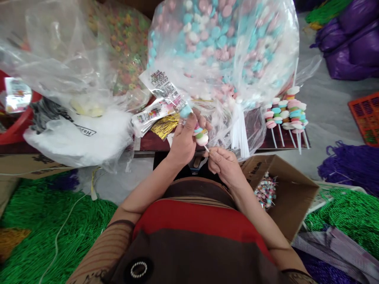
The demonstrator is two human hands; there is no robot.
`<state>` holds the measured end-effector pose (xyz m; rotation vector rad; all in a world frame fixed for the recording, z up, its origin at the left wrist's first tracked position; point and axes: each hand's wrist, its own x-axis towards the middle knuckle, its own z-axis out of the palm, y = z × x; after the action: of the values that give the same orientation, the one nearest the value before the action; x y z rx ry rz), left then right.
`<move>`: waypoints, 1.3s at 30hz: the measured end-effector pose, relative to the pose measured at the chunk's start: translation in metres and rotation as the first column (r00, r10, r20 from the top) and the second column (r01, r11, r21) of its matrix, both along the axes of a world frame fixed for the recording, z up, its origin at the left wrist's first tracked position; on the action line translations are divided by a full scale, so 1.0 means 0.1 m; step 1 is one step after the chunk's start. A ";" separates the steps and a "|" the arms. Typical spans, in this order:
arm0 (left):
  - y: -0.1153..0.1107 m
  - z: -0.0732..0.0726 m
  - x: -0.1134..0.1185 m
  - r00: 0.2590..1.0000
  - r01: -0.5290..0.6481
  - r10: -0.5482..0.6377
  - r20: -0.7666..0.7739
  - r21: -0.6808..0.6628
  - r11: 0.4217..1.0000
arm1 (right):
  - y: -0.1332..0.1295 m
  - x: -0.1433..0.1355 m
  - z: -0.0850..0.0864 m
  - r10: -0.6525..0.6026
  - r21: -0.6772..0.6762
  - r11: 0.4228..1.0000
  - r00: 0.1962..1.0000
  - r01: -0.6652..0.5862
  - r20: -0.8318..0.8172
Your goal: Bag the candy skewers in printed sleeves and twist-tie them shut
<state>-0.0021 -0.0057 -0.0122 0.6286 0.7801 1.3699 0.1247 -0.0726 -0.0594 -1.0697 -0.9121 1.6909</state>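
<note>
Head view; skewer (202, 139) partly behind left hand (186, 136)

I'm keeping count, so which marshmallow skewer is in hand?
The skewer left of the white sticks, held by the left hand, its stick pinched by the right hand; the other skewers lie right of those sticks.

Tilted pastel candy skewer (200, 136), printed wrapper (166, 90) at far end

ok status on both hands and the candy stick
Left hand around marshmallow skewer. Right hand pinching its stick. Printed wrapper by skewer's far end. Nothing visibly in the way.
</note>
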 end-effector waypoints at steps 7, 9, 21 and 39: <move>0.09 0.08 -0.19 0.999 0.052 -0.052 -0.008 0.059 0.997 | 0.05 0.08 -0.04 -0.106 0.087 0.991 0.992 0.100 0.068; 0.19 0.16 -0.31 0.998 -0.054 0.055 -0.004 0.071 0.996 | 0.06 0.12 -0.05 -0.143 0.133 0.983 0.980 0.124 0.142; 0.38 0.05 -0.59 0.960 -0.272 0.267 -0.086 -0.043 0.961 | 0.09 0.39 -0.16 -0.415 0.423 0.866 0.856 0.267 0.309; 0.36 -0.19 -0.45 0.923 -0.370 0.368 -0.116 0.000 0.929 | 0.02 0.24 -0.08 -0.382 0.345 0.906 0.820 0.243 0.426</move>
<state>-0.0471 0.0305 -0.0307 0.5642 1.0436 1.6769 0.1488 -0.0705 -0.0675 -1.3928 -1.1694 0.9915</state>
